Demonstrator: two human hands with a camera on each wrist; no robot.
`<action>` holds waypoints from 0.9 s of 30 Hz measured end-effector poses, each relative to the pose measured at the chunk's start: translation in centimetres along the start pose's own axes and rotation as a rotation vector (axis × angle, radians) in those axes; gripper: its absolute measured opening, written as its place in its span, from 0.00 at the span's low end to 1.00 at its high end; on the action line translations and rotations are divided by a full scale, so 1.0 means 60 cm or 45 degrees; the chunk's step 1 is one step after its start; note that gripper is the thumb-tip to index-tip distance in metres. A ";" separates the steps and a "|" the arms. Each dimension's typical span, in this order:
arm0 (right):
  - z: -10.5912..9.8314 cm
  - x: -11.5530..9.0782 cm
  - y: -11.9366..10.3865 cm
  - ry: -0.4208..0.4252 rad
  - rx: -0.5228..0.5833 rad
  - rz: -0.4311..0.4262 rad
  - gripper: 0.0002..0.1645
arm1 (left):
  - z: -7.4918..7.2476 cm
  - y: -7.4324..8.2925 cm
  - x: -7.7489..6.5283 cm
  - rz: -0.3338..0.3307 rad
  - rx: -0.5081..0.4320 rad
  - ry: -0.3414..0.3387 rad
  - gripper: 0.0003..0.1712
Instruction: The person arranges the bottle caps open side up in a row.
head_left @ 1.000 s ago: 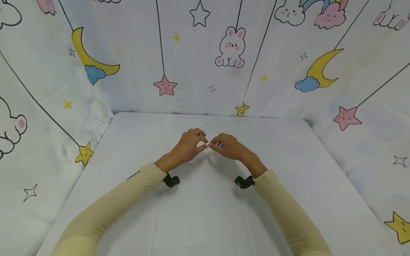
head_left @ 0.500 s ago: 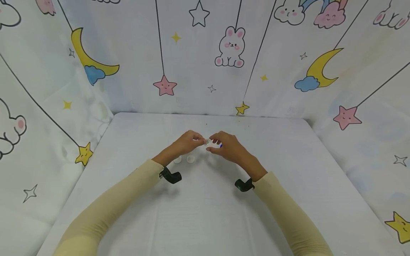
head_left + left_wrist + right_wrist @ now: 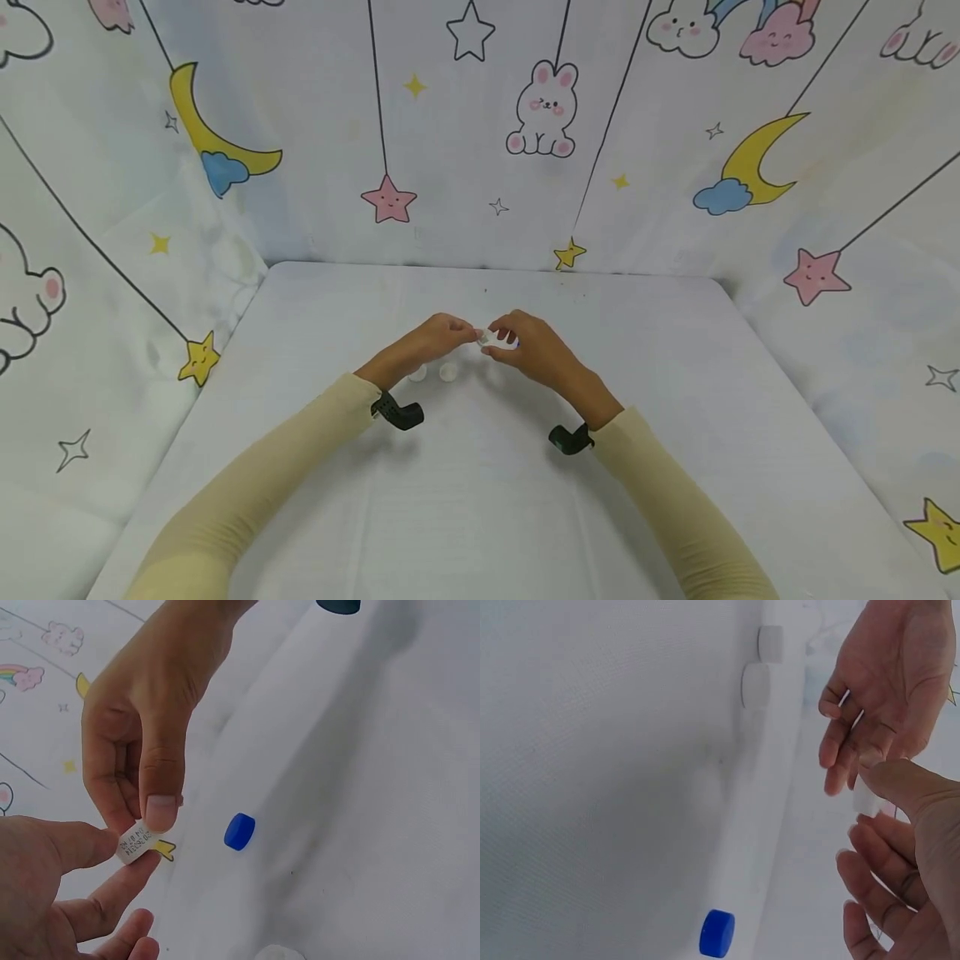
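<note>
A small white bottle cap (image 3: 133, 844) with dark print on its side is between my two hands, above the table. My left hand (image 3: 431, 340) pinches it at the thumb and index fingertips. From the other side my right hand (image 3: 538, 348) holds it too, thumb (image 3: 161, 814) against the cap's edge and index finger partly hidden behind. The remaining fingers of both hands are loosely bent. Below them on the table stands a blue bottle cap (image 3: 240, 832), mostly covered by my right hand in the head view.
Two more white caps lie on the table near my left wrist, one round white cap (image 3: 448, 372) and a white cap (image 3: 417, 374) partly behind the hand. The white table (image 3: 480, 500) meets a patterned cloth backdrop (image 3: 315, 108) at its far edge.
My left hand has drawn slightly left and lower, its fingers closing in, and both white caps on the table have come into sight. My right thumb and fingers have spread apart somewhat.
</note>
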State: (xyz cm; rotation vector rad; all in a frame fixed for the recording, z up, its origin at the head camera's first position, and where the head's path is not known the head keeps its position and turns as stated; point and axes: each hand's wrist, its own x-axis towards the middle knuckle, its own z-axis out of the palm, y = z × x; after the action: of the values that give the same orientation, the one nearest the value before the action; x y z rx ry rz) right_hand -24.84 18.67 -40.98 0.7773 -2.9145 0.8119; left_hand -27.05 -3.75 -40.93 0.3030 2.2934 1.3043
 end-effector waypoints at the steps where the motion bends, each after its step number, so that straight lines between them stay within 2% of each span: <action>1: 0.001 -0.001 -0.001 -0.002 -0.003 0.006 0.24 | 0.001 -0.001 -0.001 0.006 0.002 -0.001 0.26; 3: 0.002 -0.001 -0.001 -0.012 0.003 0.018 0.23 | 0.003 -0.003 -0.001 0.036 0.018 0.000 0.25; 6: 0.005 -0.001 0.001 -0.035 0.007 0.027 0.23 | 0.007 -0.007 -0.001 0.134 0.102 0.006 0.24; 10: 0.007 -0.001 0.006 -0.075 -0.003 0.034 0.23 | 0.016 -0.012 0.001 0.314 0.314 0.044 0.21; 13: 0.008 -0.002 0.008 -0.105 0.004 0.029 0.23 | 0.022 -0.014 0.002 0.389 0.440 0.091 0.18; 19: 0.010 -0.003 0.012 -0.164 0.021 0.037 0.22 | 0.026 -0.016 -0.002 0.417 0.602 0.116 0.17; 27: 0.021 -0.001 0.020 -0.225 0.008 0.059 0.22 | 0.030 -0.023 -0.004 0.472 0.756 0.114 0.19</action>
State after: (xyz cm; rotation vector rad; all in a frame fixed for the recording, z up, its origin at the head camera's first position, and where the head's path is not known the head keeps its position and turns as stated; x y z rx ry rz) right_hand -25.22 18.97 -42.67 0.8258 -3.0965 0.7954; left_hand -25.85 -3.24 -42.78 0.9183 2.7547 0.7586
